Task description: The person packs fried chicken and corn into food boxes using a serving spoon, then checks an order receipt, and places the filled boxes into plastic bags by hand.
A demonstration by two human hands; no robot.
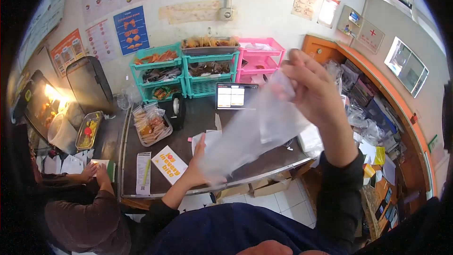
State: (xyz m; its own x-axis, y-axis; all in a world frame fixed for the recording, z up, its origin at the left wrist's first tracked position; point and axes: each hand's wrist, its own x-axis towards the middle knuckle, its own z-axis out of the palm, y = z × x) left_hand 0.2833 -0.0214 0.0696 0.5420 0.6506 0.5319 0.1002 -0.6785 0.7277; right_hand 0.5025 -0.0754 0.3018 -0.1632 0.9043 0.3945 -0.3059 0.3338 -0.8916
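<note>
My right hand (311, 87) is raised high on the right, its fingers closed on the top of a translucent plastic bag (255, 130). The bag hangs slantwise down to the left, blurred at its lower end. There my left hand (196, 167) touches or lies behind it, fingers stretched up; part of the hand is hidden by the bag. Left of that hand a white box with orange and yellow lettering (170, 164) lies on the dark table (188, 123). A printed receipt (143, 174) with a green-yellow pen (147, 170) lies beside the box.
Teal racks (212, 88) and a pink rack (262, 68) stand at the back behind a tablet (236, 95). A tray of small packets (153, 125) sits left, near a black dispenser (177, 111). A co-worker (87, 222) works at left. Cluttered shelves (373, 118) line the right.
</note>
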